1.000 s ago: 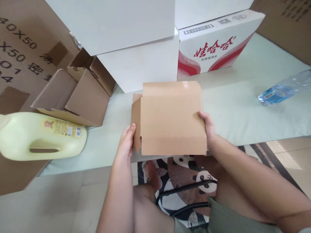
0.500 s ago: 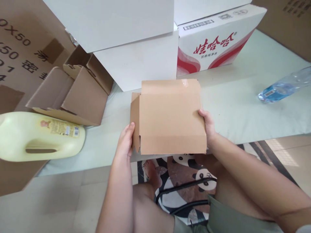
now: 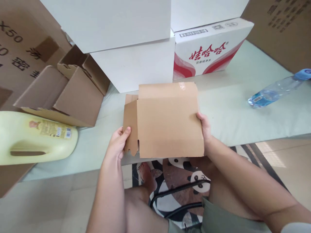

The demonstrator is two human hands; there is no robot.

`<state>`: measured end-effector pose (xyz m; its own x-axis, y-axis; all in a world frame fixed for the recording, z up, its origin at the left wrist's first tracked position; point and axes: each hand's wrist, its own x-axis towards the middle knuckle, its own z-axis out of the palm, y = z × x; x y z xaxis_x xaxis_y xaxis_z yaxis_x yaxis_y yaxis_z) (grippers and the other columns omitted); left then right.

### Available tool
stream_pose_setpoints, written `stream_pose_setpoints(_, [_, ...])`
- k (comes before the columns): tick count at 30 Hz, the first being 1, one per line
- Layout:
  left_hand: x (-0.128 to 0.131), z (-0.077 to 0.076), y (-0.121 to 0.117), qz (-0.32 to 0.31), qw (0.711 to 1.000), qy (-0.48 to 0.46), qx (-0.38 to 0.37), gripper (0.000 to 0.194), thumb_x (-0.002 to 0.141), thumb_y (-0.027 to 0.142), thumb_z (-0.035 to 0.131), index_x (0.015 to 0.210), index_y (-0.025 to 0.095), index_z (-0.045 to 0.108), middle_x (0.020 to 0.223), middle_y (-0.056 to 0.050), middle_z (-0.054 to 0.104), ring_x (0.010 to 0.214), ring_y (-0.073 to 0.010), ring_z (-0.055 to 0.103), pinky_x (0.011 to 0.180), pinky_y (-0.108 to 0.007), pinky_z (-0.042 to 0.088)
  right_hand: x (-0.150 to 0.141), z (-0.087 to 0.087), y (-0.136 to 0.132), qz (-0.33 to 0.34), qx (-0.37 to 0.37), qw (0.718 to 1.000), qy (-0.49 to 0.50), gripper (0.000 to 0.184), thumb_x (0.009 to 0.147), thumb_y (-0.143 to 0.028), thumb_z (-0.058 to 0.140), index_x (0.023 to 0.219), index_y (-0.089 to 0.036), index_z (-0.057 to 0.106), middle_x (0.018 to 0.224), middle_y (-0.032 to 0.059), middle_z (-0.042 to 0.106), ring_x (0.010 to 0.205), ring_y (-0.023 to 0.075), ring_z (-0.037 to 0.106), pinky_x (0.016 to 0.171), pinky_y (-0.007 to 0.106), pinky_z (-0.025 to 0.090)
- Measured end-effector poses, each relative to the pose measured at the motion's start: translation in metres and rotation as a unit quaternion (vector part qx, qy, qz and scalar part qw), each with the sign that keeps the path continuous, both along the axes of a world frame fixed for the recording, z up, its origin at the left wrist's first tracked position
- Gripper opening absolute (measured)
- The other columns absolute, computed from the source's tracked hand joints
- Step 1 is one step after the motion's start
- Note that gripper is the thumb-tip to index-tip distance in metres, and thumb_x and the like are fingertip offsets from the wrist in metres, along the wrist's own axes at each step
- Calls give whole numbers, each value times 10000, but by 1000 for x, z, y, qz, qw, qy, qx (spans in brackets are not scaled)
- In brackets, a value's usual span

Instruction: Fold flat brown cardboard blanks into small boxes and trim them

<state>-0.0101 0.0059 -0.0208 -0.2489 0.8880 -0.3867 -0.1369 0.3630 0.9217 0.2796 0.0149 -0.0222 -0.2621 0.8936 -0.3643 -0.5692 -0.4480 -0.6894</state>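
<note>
A flattened brown cardboard box (image 3: 170, 123) is held up between my two hands over the front edge of the table. My left hand (image 3: 119, 140) grips the side flap at its left, thumb on the face and fingers behind. That flap stands out from the main panel, with notched tabs at its lower end. My right hand (image 3: 204, 127) is closed around the right edge, its thumb in front and the other fingers hidden behind the cardboard. A bit of clear tape shows on the top edge.
White boxes (image 3: 136, 64) are stacked behind, beside a red-and-white water carton (image 3: 201, 60). Open brown boxes (image 3: 77, 94) and a yellow jug (image 3: 51, 139) stand at left. A plastic bottle (image 3: 272, 94) lies at right on the green-covered table (image 3: 233, 116).
The left flap has swung outward and now lies wider beside the main panel, my left hand moving left with it. The view has shifted slightly to the right.
</note>
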Motion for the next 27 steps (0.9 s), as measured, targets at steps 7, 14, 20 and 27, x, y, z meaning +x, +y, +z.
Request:
stream_pose_setpoints(7, [-2,2,0,1,1000,9,15,693,420,618,905,848,156,617,821,-86,753,762,-256,728,644,-323,583,0,1,-1,-7,-50,999,11,484,656,-621,656,961,-247,672,907,79,767,1056,372,682,899,538,553])
stream_pose_setpoints(14, [3,-4,-1,52,991,71,99,668,645,532,828,1209,261,593,1211,-94,684,1167,-279,643,914,-347,539,-3,3,2,-10,-64,997,28,519,653,-636,651,1005,-254,667,920,64,769,1023,370,689,878,556,554])
stream_pose_setpoints(20, [-13,1,-4,-92,969,99,207,719,620,626,802,1195,211,682,1609,-126,351,1477,-363,327,1167,-436,350,4,-3,11,0,-41,999,27,496,679,-656,618,989,-270,645,876,58,760,965,353,703,856,555,555])
stream_pose_setpoints(27, [-15,1,-12,-285,907,287,117,1125,606,498,857,1563,242,324,1684,-132,101,1544,-368,105,1222,-530,216,8,-3,13,6,-52,999,-2,490,684,-645,603,1006,-276,631,840,51,749,921,351,707,848,565,548])
